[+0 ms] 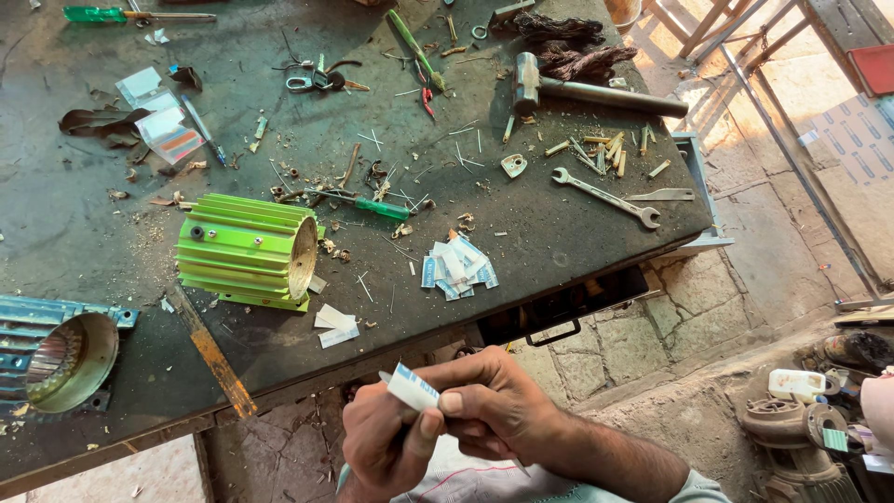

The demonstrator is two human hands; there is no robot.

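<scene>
Left hand (386,438) and right hand (494,405) pinching stiff white paper strip (411,387), ribbed green housing (250,250) nearby

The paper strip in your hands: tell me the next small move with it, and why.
Probably finish folding it. Both hands, left hand and right hand, pinch the white-and-blue paper strip in front of the bench edge, away from the pile of similar strips beside the green finned motor housing. The strip looks only partly shaped, so it likely isn't ready yet.

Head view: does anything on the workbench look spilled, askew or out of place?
Yes. The workbench is littered with shavings and wire offcuts, and the green motor housing lies tipped on its side. Both hands, left hand and right hand, hold a folded paper strip.
</scene>
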